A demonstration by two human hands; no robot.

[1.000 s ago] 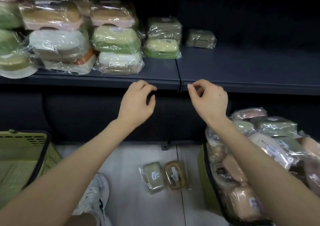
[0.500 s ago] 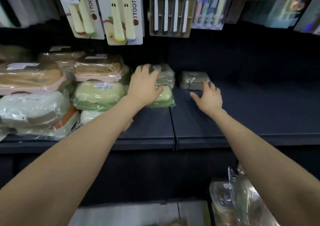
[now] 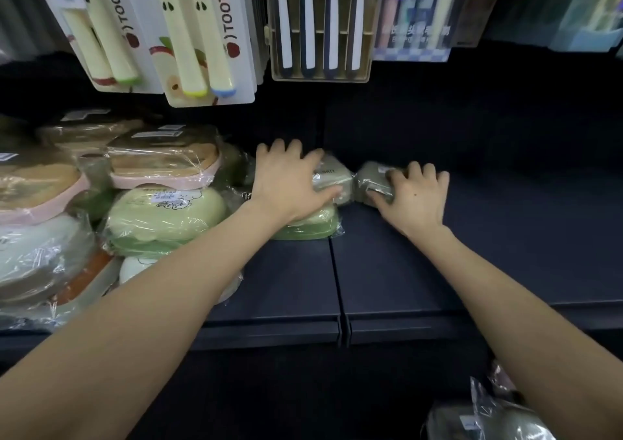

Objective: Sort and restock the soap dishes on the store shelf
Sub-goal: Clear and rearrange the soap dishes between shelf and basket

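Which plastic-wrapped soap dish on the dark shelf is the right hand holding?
The small olive-grey square soap dish in clear wrap, the rightmost on the dark shelf. The right hand grips it; it stands unstacked, right of the shelf seam.

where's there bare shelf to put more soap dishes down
Bare shelf lies right of the right hand, which grips a grey-green dish. A smaller free strip runs along the front edge, before both hands. Left of the left hand, holding a stacked dish, wrapped stacks crowd the shelf.
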